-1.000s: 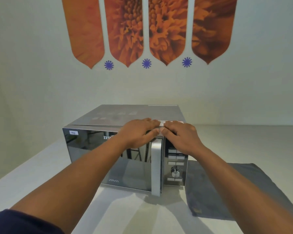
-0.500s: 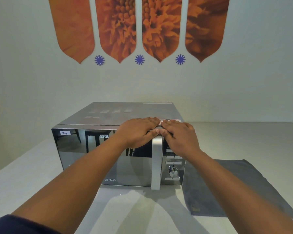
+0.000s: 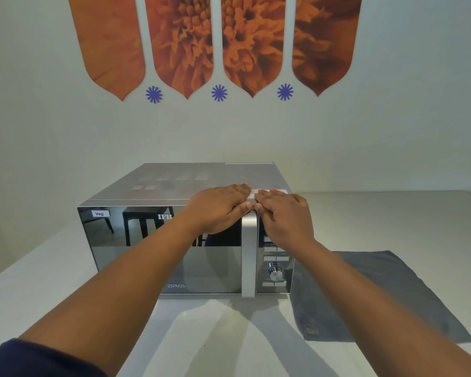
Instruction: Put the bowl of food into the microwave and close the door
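Plainly, on the microwave [image 3: 174,240] we read a small white tag, "Veg" [image 3: 100,213], at the upper left corner of its door, then "IFB" along the door's top edge, partly hidden by an arm, and "25PM2S" low on the glass. Its door [image 3: 136,251] is a dark mirrored panel, shut flush with the body; its top is flat grey metal with slotted vents. Our left hand [image 3: 218,209] lies flat, fingers extended, over the top front edge of the microwave, beside the upright brushed-metal handle [image 3: 248,257]. Our right hand [image 3: 284,216] rests flat just beside it, fingertips nearly meeting, gripping nothing. Under that hand sit buttons and a round steel knob [image 3: 274,271]. Right of the microwave lies a grey cloth [image 3: 378,292], soft and rectangular. We cannot see the bowl.
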